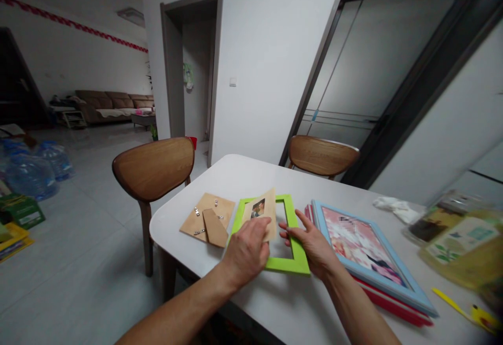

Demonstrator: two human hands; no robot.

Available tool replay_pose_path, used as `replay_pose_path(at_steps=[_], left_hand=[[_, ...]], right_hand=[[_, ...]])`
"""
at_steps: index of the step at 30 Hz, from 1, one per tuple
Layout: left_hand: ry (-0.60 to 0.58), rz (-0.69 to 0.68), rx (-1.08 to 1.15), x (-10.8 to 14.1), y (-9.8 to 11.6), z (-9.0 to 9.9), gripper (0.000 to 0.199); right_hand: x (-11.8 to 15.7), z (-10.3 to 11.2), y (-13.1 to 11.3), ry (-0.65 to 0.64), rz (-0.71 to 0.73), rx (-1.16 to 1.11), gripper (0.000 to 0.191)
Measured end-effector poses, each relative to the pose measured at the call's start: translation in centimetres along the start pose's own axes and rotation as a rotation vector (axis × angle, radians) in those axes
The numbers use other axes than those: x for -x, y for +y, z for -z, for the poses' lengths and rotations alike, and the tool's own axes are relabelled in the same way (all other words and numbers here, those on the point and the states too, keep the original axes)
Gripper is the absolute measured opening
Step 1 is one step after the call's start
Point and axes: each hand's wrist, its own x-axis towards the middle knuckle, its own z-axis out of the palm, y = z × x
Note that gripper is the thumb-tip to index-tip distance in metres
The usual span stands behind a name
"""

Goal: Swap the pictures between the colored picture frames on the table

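My left hand (248, 248) is closed on a cream-coloured paper sheet (270, 206) with a small dark photo printed on it. The sheet is tilted over the bright green picture frame (301, 261). At the frame's right side is my right hand (314, 243), its fingers curled around the bar and some fingertips showing in the opening. Left of the frame lies a brown backing board (204, 203) with metal clips and a stand leg (214, 227). My left hand hides the frame's lower left part.
A light blue frame (422, 295) with a pink picture lies on red frames (401, 303) at right. Beyond are white tissue (396, 209), a clear container (432, 211), a yellowish package (451, 245) and a yellow tool (451, 301). Wooden chairs (157, 169) stand at the white table (236, 169).
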Motion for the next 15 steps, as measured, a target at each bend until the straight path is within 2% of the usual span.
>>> replay_pose_path(at_steps=[2,4,6,9,12,15], left_hand=[[0.115,0.117,0.025,-0.1,-0.8,1.0,0.050],[0.227,0.267,0.039,0.0,-2.1,2.1,0.053],[0.284,0.402,0.021,0.3,-3.6,3.0,0.054],[0.239,0.516,-0.070,1.4,-5.7,3.9,0.046],[0.156,0.538,-0.136,2.7,-6.9,4.0,0.037],[0.109,0.527,-0.173,3.6,-7.2,3.8,0.036]], right_hand=[[-0.5,0.4,0.7,0.025,0.025,0.246,0.076],[-1.0,0.9,1.5,0.080,0.062,0.601,0.067],[-1.5,1.2,2.2,0.135,0.135,0.942,0.058],[-1.8,1.3,3.0,0.152,0.229,1.241,0.051],[-1.7,1.1,3.4,0.134,0.261,1.371,0.047],[-1.6,1.1,3.9,0.113,0.298,1.431,0.042]])
